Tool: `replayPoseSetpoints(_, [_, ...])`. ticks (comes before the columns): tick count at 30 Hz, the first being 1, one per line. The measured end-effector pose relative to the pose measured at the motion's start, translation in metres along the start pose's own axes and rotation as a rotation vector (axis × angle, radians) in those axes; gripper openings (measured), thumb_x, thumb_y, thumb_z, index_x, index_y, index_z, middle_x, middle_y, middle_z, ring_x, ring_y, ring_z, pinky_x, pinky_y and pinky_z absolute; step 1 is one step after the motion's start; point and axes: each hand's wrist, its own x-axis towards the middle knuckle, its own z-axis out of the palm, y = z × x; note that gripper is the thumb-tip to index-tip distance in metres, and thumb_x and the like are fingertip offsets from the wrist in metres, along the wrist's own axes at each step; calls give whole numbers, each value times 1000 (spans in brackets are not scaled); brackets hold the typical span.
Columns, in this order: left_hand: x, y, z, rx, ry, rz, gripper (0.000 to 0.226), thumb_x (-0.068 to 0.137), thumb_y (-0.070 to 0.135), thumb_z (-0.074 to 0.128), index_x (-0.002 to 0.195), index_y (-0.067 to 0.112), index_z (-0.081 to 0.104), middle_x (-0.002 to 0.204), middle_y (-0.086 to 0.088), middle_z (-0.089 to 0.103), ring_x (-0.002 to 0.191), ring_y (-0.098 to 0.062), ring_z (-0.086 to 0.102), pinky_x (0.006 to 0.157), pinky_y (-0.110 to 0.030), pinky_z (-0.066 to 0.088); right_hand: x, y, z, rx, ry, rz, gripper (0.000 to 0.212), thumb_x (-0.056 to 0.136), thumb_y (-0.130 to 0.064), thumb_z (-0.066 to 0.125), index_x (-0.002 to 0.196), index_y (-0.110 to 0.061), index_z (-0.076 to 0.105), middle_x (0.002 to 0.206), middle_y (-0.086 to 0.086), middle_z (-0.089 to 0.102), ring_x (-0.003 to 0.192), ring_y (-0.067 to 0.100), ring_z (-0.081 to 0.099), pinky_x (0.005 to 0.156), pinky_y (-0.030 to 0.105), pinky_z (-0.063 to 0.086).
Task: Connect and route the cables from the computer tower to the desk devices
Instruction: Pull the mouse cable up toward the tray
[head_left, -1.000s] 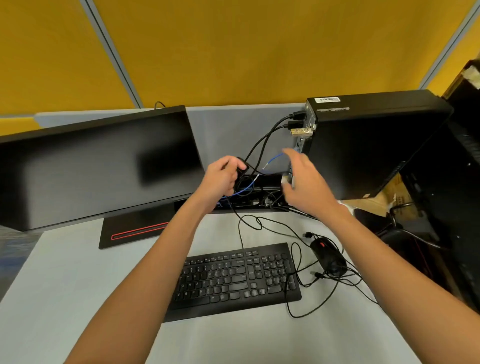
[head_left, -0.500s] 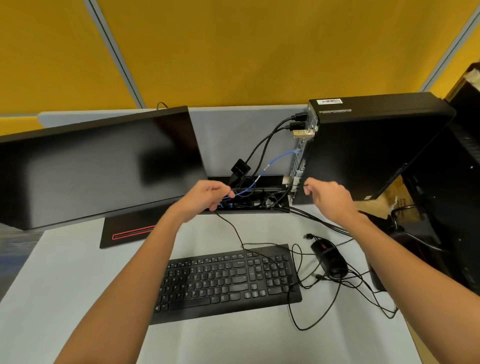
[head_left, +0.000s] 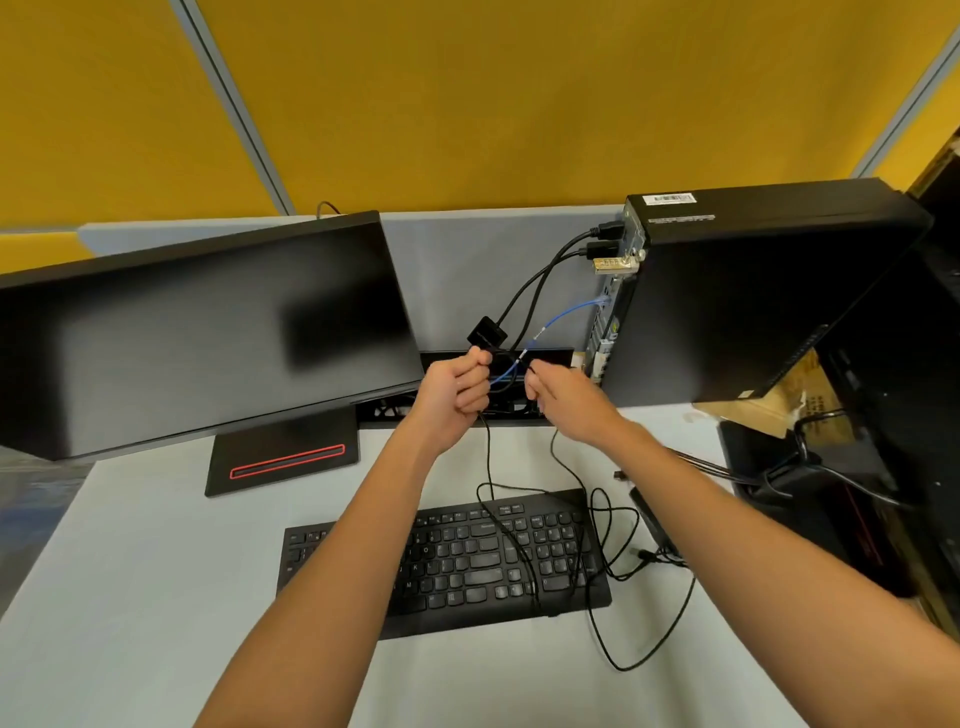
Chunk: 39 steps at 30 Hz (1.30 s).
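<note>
A: The left hand is closed around a thin black cable, and the right hand pinches what looks like a second thin cable, with its fingers curled. Both hands are just in front of the cable slot at the back of the table.

B: And where do these cables go?

A: They fall down over the keyboard and make loose loops beside it. The computer tower stands at the right, with its rear ports facing the monitor.

B: What can go wrong, in your opinion?

A: I think a strong pull could drag the keyboard, because the loops lie across its keys. The loops could also tighten into a knot.

B: And the plugs in the tower?

A: The blue cable and the small black adapter hang very near the hands. If a hand catches them, a plug may come loose. I cannot tell which thin cable belongs to which device.
</note>
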Motion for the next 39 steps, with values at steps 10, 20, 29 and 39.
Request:
replayPoseSetpoints(10, [16,-42,3,622,128,101,56,105,21,31,152,29,2,119,-12,65,56,-3,62,54,-15,48,-12,-43,36,-331,-571,-75,23,99,-14,41,114,-3,55,121,16,55,98,29,54,84,39,43])
replayPoseSetpoints(20, [9,-37,-2,548,-316,-165,64,105,41,15,96,5,67,43,5,28,37,-9,24,51,-25,20,6,16,-37,245,-65,-91,26,94,-27,59,69,-21,62,63,3,60,54,11,47,58,27,40])
replayPoseSetpoints(29, [23,-34,-13,399,-107,-47,43,106,27,23,148,16,21,141,-7,51,54,-6,53,60,-15,48,-15,24,60,-97,-493,140,26,94,-10,40,90,-19,64,94,5,58,90,27,57,75,33,45])
replayPoseSetpoints(39, [25,-30,13,1013,-87,-31,37,104,11,30,139,5,40,99,-9,62,86,-9,60,81,-21,44,-8,-2,-30,230,-438,68,20,98,-8,46,83,-10,60,72,-6,61,70,11,64,71,28,53])
